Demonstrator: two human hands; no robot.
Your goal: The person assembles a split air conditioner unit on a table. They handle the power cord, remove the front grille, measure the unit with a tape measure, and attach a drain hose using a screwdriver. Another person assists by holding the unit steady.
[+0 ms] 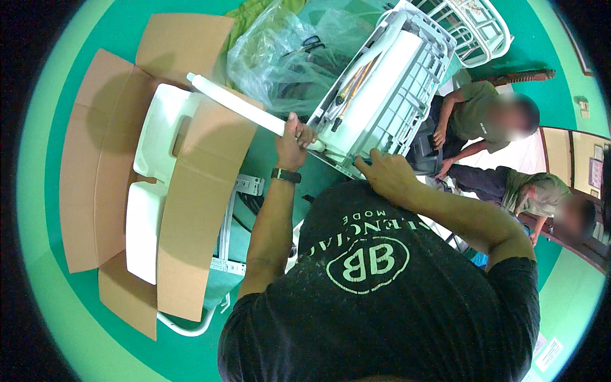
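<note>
My left hand (294, 139) is wrapped round a long white tube (238, 105), near its lower right end. The tube slants up to the left, its far end over the open cardboard box. My right hand (389, 177) is closed at the near end of a grey-white slotted frame (407, 111). A small dark teal thing (363, 160) shows at its fingertips, too small to name. On the frame lie a white roll-like piece (385, 73) and several thin orange-and-black rods (349, 95).
At left stands an open cardboard box (181, 216) with white moulded panels (167, 127). Clear plastic sheeting (273, 57) lies beyond, with dark-handled scissors (310, 46). A white wire basket (474, 28) stands at far right. Two people (490, 118) work at right. Metal rails (224, 235) lie beside the box.
</note>
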